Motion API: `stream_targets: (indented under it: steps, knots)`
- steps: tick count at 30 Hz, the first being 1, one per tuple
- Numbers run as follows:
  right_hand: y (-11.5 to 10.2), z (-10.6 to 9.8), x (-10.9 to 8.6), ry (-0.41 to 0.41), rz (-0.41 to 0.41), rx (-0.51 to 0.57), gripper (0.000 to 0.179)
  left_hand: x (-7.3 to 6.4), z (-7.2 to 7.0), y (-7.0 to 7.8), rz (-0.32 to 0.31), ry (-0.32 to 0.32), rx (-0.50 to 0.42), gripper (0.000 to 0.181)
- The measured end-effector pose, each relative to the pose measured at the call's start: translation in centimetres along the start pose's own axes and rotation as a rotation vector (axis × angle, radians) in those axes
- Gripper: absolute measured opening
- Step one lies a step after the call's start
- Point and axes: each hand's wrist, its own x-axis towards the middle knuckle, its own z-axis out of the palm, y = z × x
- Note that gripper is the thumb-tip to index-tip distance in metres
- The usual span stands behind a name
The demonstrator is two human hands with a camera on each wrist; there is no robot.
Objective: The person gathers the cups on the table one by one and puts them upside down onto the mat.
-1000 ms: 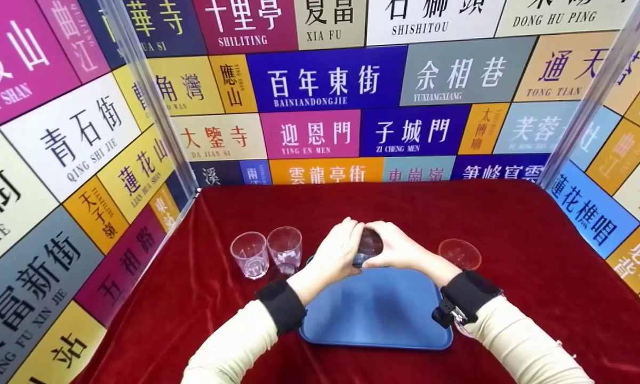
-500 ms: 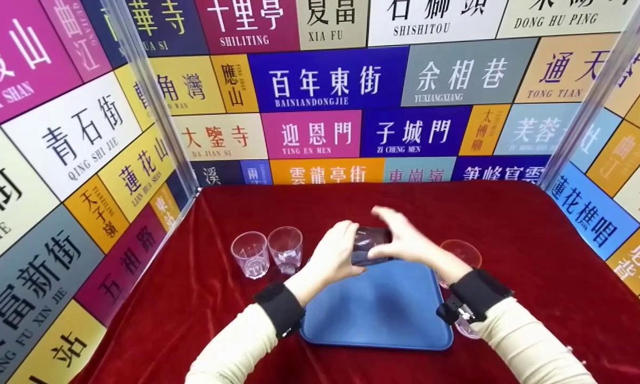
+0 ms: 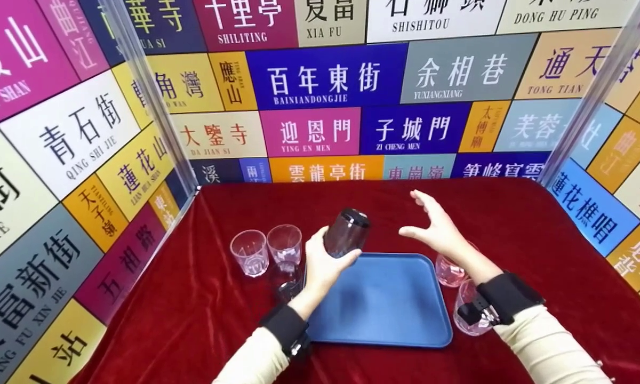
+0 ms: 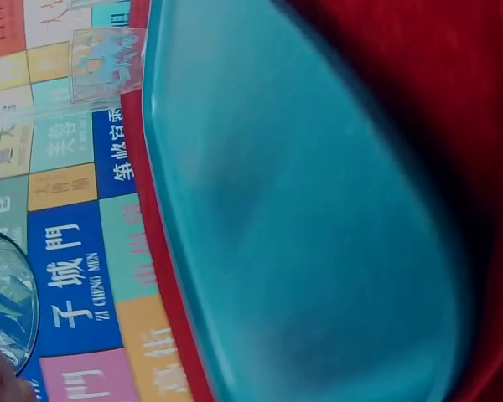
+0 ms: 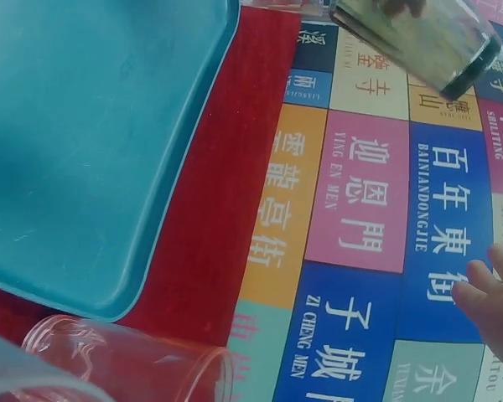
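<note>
My left hand (image 3: 322, 264) grips a dark see-through drinking glass (image 3: 346, 232) above the back left corner of a blue tray (image 3: 378, 304). The glass is tilted, its thick base up and its mouth down. In the right wrist view the same glass (image 5: 415, 38) shows at the top; the left wrist view catches its rounded mouth (image 4: 8, 293) at the left edge. To the right, my right hand (image 3: 440, 229) hovers with spread fingers, holding nothing. Fingertips of that hand (image 5: 495, 301) appear in the right wrist view.
Left of the tray stand two clear glasses (image 3: 249, 255) and a dark glass (image 3: 287, 280), partly hidden by my left hand. On the right are a pinkish glass (image 3: 450, 272) and a clear glass (image 3: 472, 312), partly behind my right wrist. Red cloth (image 3: 234, 330) covers the table.
Both hands were at the dark glass. My right hand has let go and moved right, away from it. My left hand has turned the glass from lying sideways to base up.
</note>
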Motion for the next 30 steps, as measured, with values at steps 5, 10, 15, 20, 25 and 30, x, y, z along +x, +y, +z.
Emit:
stream_targets:
  steps: [5,10,15,20,25,30]
  knots:
    - [0.1,-0.5,-0.5,0.018,0.011,0.038,0.081,-0.8,0.6,-0.6,-0.262,0.043,-0.165,0.065]
    - [-0.7,-1.0,-1.0,0.021,0.033,0.049,0.078,-1.4,0.9,-1.7,-0.367,0.056,-0.206,0.065]
    - [-2.7,-1.5,-1.7,0.026,0.039,0.059,0.075,-1.8,1.0,-2.6,-0.406,0.05,-0.17,0.063]
    - [-3.6,-1.9,-2.2,0.039,0.049,0.043,0.072,-1.8,1.4,-3.5,-0.436,0.057,-0.11,0.066]
    - [-3.4,-2.0,-2.5,0.035,0.056,0.048,0.072,-1.7,2.2,-4.7,-0.379,0.088,-0.091,0.067]
    - [-3.2,-2.2,-2.6,0.046,0.046,0.053,0.071,-2.1,2.3,-5.8,-0.311,0.077,0.035,0.074]
